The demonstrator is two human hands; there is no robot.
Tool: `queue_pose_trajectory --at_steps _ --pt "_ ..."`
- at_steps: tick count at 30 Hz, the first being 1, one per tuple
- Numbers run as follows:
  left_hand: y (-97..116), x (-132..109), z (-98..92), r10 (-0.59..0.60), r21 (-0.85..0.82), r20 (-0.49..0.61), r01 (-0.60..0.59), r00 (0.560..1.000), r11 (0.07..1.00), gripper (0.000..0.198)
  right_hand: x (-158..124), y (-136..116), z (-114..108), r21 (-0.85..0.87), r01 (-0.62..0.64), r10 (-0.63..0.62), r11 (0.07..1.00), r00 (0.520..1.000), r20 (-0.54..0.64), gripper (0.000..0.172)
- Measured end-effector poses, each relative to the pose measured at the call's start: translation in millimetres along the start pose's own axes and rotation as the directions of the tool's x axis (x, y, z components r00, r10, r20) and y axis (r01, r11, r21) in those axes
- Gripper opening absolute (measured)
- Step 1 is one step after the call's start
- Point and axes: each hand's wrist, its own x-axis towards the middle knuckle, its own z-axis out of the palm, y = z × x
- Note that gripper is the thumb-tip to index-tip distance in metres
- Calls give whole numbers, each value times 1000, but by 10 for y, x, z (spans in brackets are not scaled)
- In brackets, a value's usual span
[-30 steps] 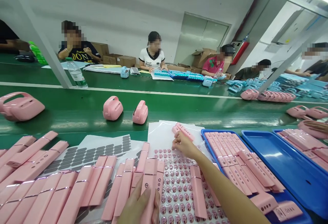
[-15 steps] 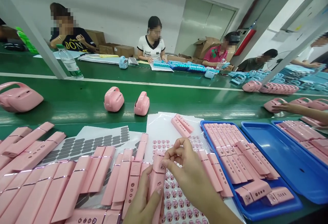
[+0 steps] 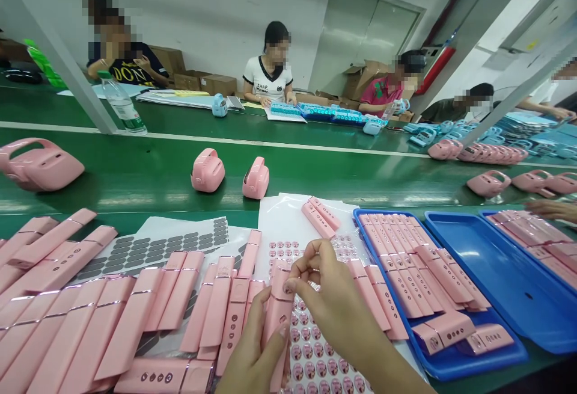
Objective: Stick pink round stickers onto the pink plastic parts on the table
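Note:
My left hand (image 3: pixel 256 346) is closed around a long pink plastic casing (image 3: pixel 276 313), held tilted with its front toward me and one button mark showing by my thumb. Thumb and fingertips of my right hand (image 3: pixel 336 298) pinch a small round sticker (image 3: pixel 287 286) against the casing's upper part. Beneath both hands lies a sheet of round picture stickers (image 3: pixel 306 352), partly covered by my right wrist. More pink casings (image 3: pixel 214 310) lie close to the left of my left hand.
Rows of pink casings fill a blue tray (image 3: pixel 496 361) at right; another blue tray (image 3: pixel 478 261) stands beside it. Grey oval stickers (image 3: pixel 135 252) lie at left. Pink handled units (image 3: pixel 256 178) stand on the green belt (image 3: pixel 315 171). Co-workers sit opposite; a co-worker's hand (image 3: pixel 552 209) shows far right.
My hands keep nearly the same pose on the casing and sticker. The view has shifted slightly. At far right, the co-worker's hand has moved away from a pink handled unit.

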Motion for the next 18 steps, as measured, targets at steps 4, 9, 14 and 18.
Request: queue_pose_trajectory --at_steps 4,9,14,18 --pt "8 3 -8 53 24 18 -54 998 998 62 23 6 -10 -26 12 -11 1000 1000 15 22" --pt "-16 6 5 71 23 -35 -71 997 997 63 39 -4 14 -23 5 -5 1000 1000 -3 24" --pt "-39 -2 33 98 5 -115 -99 988 995 59 11 -1 60 -55 29 -32 998 998 -52 23" --pt "-79 -3 57 68 -10 -116 -69 991 998 60 -13 41 73 -118 49 -55 992 997 -55 22"
